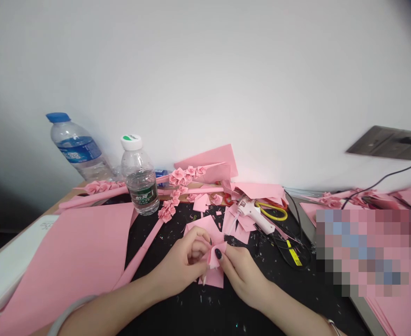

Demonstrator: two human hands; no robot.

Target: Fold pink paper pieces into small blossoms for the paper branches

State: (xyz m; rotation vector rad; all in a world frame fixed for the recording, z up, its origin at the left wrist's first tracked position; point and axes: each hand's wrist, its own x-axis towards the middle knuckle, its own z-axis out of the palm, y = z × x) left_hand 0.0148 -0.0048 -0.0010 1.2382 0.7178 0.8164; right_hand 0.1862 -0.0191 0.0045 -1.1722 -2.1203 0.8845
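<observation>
Nearest, above the black bench, a folded pink paper piece sits between both hands. The left hand has its fingers curled in and pinching the left side, their tips partly hidden; the right hand has thumb and fingers closed on the right side. The piece is likely very light, springy along its creases and easily crushed or torn — a gentle pinch at a folded edge should suit it best. Dry paper should hardly slip. Loose pink paper lies just beneath. Farther off, a white glue gun lies to the right, pink paper flowers to the left — and beyond those flowers, a white-capped bottle stands upright.
</observation>
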